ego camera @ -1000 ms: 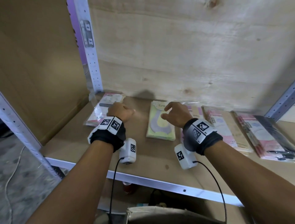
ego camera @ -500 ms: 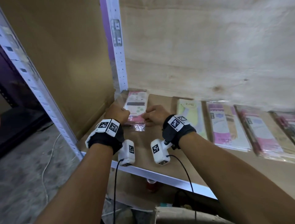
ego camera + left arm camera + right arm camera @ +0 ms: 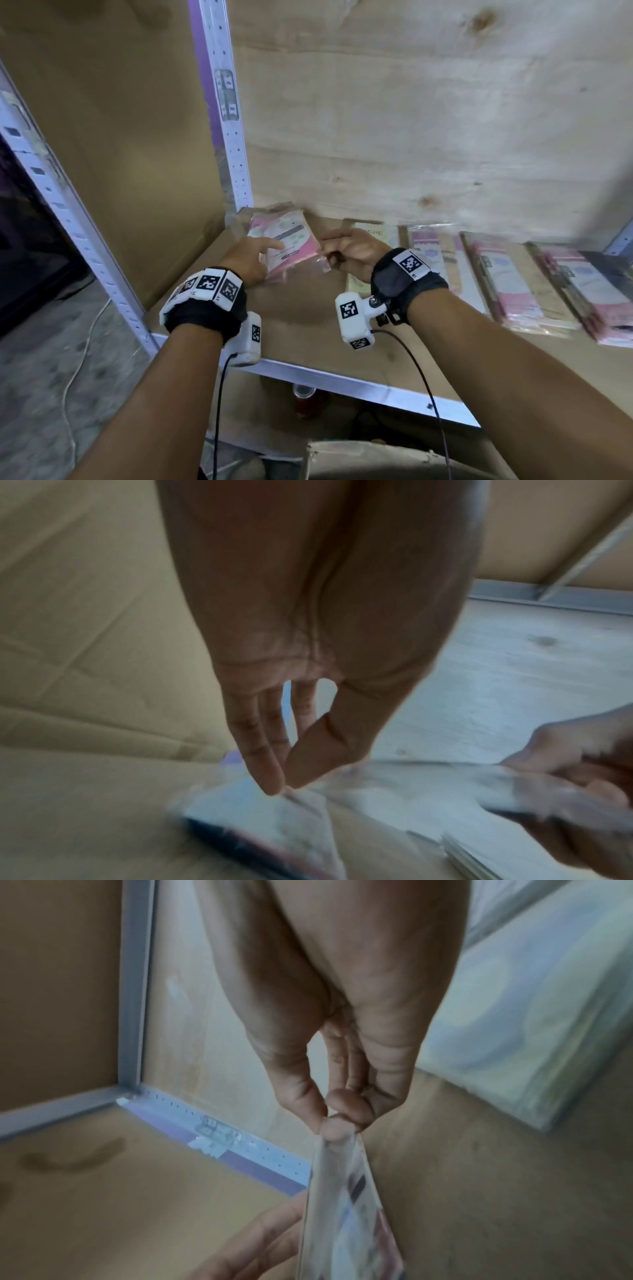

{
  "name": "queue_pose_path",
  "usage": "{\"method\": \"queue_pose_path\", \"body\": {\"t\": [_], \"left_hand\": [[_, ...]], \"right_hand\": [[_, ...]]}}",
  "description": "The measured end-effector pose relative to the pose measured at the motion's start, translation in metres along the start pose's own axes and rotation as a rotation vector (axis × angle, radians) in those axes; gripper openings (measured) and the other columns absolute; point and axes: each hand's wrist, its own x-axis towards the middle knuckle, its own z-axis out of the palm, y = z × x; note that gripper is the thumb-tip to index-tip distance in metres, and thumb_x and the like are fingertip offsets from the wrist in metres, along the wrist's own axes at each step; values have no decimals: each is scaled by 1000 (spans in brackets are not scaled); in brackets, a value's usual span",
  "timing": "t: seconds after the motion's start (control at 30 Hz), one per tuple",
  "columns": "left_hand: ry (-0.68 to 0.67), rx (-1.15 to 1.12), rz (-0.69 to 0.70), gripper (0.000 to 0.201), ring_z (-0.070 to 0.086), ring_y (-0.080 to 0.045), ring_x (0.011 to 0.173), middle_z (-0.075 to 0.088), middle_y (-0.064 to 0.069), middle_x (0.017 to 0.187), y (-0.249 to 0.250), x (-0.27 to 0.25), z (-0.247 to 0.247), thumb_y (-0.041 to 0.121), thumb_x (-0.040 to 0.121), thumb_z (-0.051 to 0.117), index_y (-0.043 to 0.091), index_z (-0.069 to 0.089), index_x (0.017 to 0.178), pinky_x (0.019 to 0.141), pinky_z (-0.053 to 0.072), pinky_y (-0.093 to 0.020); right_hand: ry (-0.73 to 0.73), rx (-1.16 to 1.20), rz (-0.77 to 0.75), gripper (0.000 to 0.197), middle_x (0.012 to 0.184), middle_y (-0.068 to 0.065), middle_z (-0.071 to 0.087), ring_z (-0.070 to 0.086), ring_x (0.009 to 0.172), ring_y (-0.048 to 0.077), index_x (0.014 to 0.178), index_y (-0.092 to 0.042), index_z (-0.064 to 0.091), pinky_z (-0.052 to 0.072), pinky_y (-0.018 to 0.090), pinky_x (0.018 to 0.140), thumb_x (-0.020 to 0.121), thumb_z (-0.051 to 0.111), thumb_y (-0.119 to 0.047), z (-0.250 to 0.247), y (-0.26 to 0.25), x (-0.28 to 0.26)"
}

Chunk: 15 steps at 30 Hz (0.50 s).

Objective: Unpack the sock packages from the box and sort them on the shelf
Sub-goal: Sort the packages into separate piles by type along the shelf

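Observation:
A pink sock package in clear plastic is held tilted just above the shelf board near the back left corner. My right hand pinches its clear plastic edge between thumb and fingers. At the package's left side is my left hand, its index finger lying over the top; in the left wrist view thumb and fingertips meet on the package corner. The package is blurred in both wrist views. More pink packages lie beneath and behind it.
To the right lie a yellow-green package, then several pink and purple ones in a row. A perforated metal post and cardboard side wall close the left. A cardboard box and a red can sit below the shelf edge.
My right hand moved left from the yellow-green package to the pink one. The pink package, flat on the shelf half a second ago, is now raised and tilted between both hands.

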Motion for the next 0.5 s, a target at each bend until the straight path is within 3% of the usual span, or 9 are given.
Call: {"method": "queue_pose_path", "body": {"t": [0.1,0.2,0.3,0.37,0.4,0.43,0.5], "left_hand": [[81,90,129,62,49,-25,131,49,-7,146,24,-10,-4,-9,79,68,20,62,134,110,41,-33],[145,103,261,55,47,-26,132,56,-5,139,43,-17,-7,-1,82,73,27,66,129,111,39,-38],[211,-70,377,33,60,-26,115,68,-4,116,63,-22,-11,15,87,75,25,73,118,102,46,-46],[339,-165,477,3,62,-22,90,66,2,86,81,-29,-11,26,90,72,25,75,88,88,52,-48],[426,-174,523,21,57,-20,78,59,5,74,90,-33,-11,31,91,70,24,64,72,80,52,-47],[487,-161,578,31,54,-21,73,56,5,69,98,-35,-11,35,93,67,21,57,67,76,50,-47],[551,-210,626,30,63,-23,79,68,2,77,115,-40,-10,42,94,64,15,65,81,78,54,-45]], "right_hand": [[-28,105,-12,23,78,16,55,47,61,16,111,6,60,39,21,53,91,54,15,-21,-11,-15],[-54,263,-32,18,82,11,58,48,64,13,99,2,65,40,15,52,92,53,13,-46,-24,-31],[-73,379,-59,19,86,10,54,47,67,13,108,1,62,43,13,50,93,53,9,-69,-37,-48],[-115,423,-91,16,86,13,59,50,67,14,109,1,60,43,14,50,95,53,4,-82,-45,-60],[-135,431,-114,12,88,15,65,54,66,15,105,0,61,44,16,51,96,53,-1,-88,-49,-67],[-142,429,-141,10,91,16,70,57,65,17,100,-4,63,45,18,53,97,55,-7,-94,-52,-72],[-129,377,-197,16,92,10,73,62,65,17,99,-11,66,47,21,57,99,57,-24,-107,-57,-83]]}}
